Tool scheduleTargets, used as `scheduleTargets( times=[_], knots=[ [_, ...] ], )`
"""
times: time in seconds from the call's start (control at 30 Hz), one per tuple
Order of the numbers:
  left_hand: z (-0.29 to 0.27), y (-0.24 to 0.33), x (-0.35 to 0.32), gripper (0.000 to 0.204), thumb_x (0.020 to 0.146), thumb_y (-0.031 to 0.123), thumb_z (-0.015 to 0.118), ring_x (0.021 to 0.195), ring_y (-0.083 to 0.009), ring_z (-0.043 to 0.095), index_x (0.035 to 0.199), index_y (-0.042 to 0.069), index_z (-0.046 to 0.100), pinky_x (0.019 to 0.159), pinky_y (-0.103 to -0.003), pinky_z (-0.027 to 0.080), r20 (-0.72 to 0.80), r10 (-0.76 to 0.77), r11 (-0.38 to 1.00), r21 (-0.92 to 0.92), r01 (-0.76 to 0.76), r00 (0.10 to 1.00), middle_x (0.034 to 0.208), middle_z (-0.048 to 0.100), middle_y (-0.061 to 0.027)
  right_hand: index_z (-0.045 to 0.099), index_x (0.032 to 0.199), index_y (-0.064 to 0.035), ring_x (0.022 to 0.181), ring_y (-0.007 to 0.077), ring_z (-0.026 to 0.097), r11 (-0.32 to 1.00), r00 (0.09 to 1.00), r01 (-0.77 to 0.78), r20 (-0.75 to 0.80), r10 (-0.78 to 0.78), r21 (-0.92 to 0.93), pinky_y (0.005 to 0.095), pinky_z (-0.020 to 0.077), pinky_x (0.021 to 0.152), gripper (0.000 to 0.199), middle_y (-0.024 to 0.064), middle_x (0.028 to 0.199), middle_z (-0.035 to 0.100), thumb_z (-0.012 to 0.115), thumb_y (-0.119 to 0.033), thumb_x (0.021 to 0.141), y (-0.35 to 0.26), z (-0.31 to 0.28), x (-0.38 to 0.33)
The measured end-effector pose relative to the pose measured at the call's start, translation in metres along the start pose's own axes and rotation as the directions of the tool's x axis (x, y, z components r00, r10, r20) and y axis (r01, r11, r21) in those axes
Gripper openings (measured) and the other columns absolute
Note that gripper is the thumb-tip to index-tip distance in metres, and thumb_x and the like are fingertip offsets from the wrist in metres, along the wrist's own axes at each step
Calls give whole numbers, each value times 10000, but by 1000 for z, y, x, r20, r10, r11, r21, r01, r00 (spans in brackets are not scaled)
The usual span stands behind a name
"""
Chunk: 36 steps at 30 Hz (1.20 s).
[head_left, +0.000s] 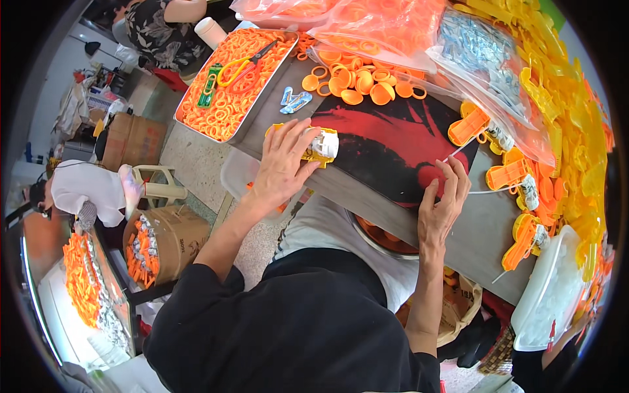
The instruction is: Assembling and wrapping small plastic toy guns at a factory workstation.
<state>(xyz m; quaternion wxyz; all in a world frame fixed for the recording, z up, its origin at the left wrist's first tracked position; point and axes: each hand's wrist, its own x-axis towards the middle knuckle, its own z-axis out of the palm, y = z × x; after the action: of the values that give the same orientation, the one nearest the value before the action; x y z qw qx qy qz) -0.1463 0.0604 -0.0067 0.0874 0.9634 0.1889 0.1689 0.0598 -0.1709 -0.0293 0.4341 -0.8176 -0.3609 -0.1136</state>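
A yellow plastic shell (320, 161) with a white mechanism (325, 144) inside lies at the left edge of the black and red mat (393, 141). My left hand (286, 160) covers its left part, fingers wrapped over it and thumb along the near side. At the mat's right side rests my right hand (442, 203), fingers apart and slightly bent, nothing seen in its grip. A thin white strip runs by its fingertips. Right of it lie three orange and yellow assemblies, among them one orange assembly (508, 174) with a white part.
A tray (180, 118) of orange rings holds pliers (255, 60) and a green tool (209, 85). Orange caps (354, 95) and blue-white pieces (296, 101) lie behind the mat. Bags, yellow parts (576, 118) and a white bin (547, 295) crowd the right. Another person (88, 193) sits left.
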Motion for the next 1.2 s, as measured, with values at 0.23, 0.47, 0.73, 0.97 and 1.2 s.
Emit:
scheduleTargets(
  times=[0.23, 0.47, 0.73, 0.97, 1.2],
  knots=[
    [2, -2, 15, 706, 829, 239, 793, 1447, -357, 350, 1460, 150, 490, 1192, -516, 306, 35, 59, 994, -100, -55, 998, 1547, 417, -94, 667, 1155, -30, 1171, 323, 600, 997, 997, 74, -29, -74, 9, 408, 466, 1024, 277, 136, 1249, 640, 583, 63, 908, -5, 6, 5],
    [-13, -18, 5, 733, 768, -39, 645, 1401, -382, 380, 1457, 165, 501, 1173, -496, 357, 128, 111, 989, -107, -97, 986, 1506, 443, -98, 669, 1144, -41, 1048, 328, 661, 897, 843, 317, 341, -416, 310, 389, 526, 899, 242, 140, 1114, 686, 654, 13, 909, -73, 47, 77],
    [-46, -35, -40, 749, 736, -95, 587, 1400, -387, 383, 1444, 141, 526, 1169, -490, 364, 106, 41, 995, -95, -31, 994, 1508, 457, -107, 648, 1238, -71, 1252, 323, 572, 655, 410, 697, 586, -699, 293, 445, 424, 1104, 423, 101, 1272, 645, 688, 21, 827, -124, 193, 145],
    [-52, -52, -66, 751, 730, -124, 577, 1413, -394, 376, 1435, 132, 546, 1164, -499, 361, 108, -94, 980, -164, 111, 990, 1521, 452, -120, 622, 1240, -113, 1264, 293, 535, 553, 187, 812, 812, -553, 189, 474, 373, 1145, 518, 62, 1300, 612, 788, -51, 753, -139, 235, 164],
    [-51, -55, -64, 736, 730, -116, 587, 1417, -387, 375, 1422, 133, 559, 1156, -494, 371, 97, -91, 976, -188, 108, 991, 1524, 451, -114, 663, 1141, -103, 1225, 303, 535, 670, 255, 743, 927, -274, -6, 449, 394, 1094, 482, 76, 1167, 669, 858, -200, 711, -152, 233, 168]
  ],
)
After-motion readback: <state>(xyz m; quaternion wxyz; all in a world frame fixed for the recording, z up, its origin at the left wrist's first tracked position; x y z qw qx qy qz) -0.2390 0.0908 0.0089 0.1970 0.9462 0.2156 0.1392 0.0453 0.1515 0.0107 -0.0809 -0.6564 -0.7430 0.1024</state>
